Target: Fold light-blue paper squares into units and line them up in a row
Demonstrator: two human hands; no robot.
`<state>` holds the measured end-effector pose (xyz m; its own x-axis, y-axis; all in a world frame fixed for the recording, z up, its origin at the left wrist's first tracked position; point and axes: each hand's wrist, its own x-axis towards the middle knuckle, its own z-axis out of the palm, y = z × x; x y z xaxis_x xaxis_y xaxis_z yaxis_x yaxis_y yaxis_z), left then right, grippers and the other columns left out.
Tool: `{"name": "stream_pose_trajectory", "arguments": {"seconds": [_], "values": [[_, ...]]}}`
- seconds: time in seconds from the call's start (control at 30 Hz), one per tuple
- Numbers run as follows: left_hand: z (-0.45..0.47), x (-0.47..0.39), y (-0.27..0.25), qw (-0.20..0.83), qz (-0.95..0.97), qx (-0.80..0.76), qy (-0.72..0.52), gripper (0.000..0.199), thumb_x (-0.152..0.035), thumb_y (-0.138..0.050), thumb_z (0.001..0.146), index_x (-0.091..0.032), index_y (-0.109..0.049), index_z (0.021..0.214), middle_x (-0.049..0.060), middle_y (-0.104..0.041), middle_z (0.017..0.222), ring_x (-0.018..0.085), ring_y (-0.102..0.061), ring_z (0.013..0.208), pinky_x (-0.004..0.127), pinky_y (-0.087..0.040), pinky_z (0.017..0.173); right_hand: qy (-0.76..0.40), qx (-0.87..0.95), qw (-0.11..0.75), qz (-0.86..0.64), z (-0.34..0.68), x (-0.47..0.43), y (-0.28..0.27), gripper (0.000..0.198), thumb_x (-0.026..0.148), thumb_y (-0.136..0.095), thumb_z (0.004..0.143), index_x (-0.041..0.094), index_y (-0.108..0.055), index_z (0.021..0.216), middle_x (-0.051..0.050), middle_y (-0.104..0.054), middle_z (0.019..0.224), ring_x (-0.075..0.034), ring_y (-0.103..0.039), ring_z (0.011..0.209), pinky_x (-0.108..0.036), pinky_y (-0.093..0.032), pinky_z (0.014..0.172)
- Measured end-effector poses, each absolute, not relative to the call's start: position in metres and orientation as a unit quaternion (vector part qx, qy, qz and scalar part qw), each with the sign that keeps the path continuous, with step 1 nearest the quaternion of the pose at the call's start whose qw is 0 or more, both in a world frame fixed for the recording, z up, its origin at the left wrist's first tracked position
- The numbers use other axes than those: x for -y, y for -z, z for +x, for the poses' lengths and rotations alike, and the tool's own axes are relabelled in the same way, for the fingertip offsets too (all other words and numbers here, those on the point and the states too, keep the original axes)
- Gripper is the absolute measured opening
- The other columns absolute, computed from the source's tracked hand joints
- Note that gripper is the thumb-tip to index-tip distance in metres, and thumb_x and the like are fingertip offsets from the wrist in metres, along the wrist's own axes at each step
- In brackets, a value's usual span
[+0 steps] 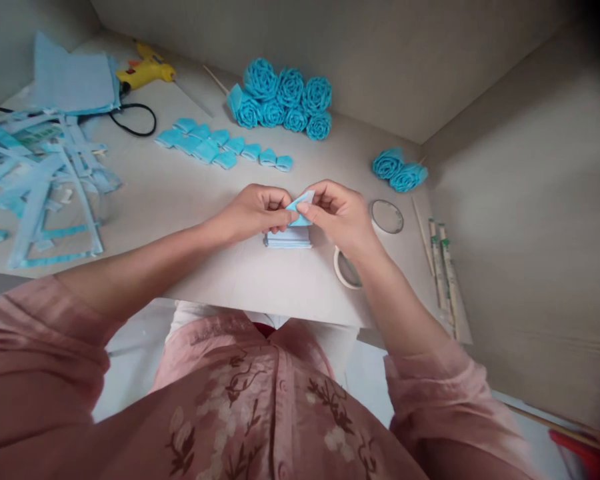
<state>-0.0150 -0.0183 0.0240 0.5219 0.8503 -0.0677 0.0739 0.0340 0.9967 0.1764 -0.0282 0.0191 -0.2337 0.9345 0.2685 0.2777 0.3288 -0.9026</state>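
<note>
One small light-blue folded piece (299, 202), slanted along its top and ending in a paler, almost white corner, is pinched between both hands. It sits at the fingertips, against the thumbs, just above a neat stack of pale-blue sheets (287, 239). The left hand (260, 212) grips its left end between thumb and curled fingers; the right hand (344, 213) clasps the other end, thumb pressed on its face. Near the right wrist is a tape roll (337, 268), with a second ring-shaped roll (401, 225) a little beyond. Farther off, folded blue pieces (206, 151) line the tabletop (220, 273), cut strips (37, 200) heap at the left, and behind them are blue roses (290, 97) and a yellow glue gun (150, 73).
</note>
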Motion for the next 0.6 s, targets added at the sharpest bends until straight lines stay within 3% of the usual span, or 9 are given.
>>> {"name": "stream_pose_trajectory", "arguments": {"seconds": [0.23, 0.37, 0.47, 0.6], "values": [[-0.017, 0.019, -0.027, 0.663, 0.580, -0.335, -0.334, 0.023, -0.024, -0.075, 0.076, -0.014, -0.059, 0.064, -0.002, -0.058, 0.054, 0.006, -0.052, 0.048, 0.016, -0.038, 0.045, -0.181, 0.794, 0.405, -0.416, 0.180, 0.033, -0.045, 0.009, 0.027, -0.068, 0.089, 0.020, -0.070, 0.083, 0.001, -0.068, 0.077, -0.014, -0.062, 0.074, -0.029, -0.049, 0.074], [-0.017, 0.019, -0.024, 0.682, 0.568, -0.316, -0.334, 0.025, -0.028, -0.077, 0.074, -0.014, -0.059, 0.064, -0.002, -0.059, 0.055, 0.006, -0.052, 0.049, 0.016, -0.039, 0.045, -0.078, 0.849, 0.377, -0.363, 0.184, 0.031, -0.045, 0.015, 0.029, -0.062, 0.093, 0.022, -0.073, 0.085, -0.001, -0.070, 0.075, -0.016, -0.063, 0.073, -0.032, -0.048, 0.076], [-0.017, 0.018, -0.022, 0.689, 0.562, -0.313, -0.335, 0.023, -0.029, -0.076, 0.074, -0.014, -0.060, 0.067, -0.001, -0.060, 0.056, 0.006, -0.052, 0.049, 0.017, -0.040, 0.046, -0.094, 0.841, 0.381, -0.372, 0.185, 0.030, -0.041, 0.018, 0.034, -0.061, 0.094, 0.022, -0.074, 0.089, -0.002, -0.072, 0.078, -0.017, -0.064, 0.075, -0.034, -0.049, 0.078], [-0.017, 0.018, -0.023, 0.677, 0.576, -0.320, -0.327, 0.023, -0.028, -0.076, 0.074, -0.014, -0.059, 0.065, -0.002, -0.058, 0.055, 0.006, -0.051, 0.049, 0.017, -0.039, 0.046, -0.247, 0.765, 0.428, -0.412, 0.186, 0.032, -0.030, 0.020, 0.039, -0.067, 0.092, 0.022, -0.074, 0.098, -0.002, -0.074, 0.088, -0.015, -0.066, 0.079, -0.030, -0.052, 0.075]]}}
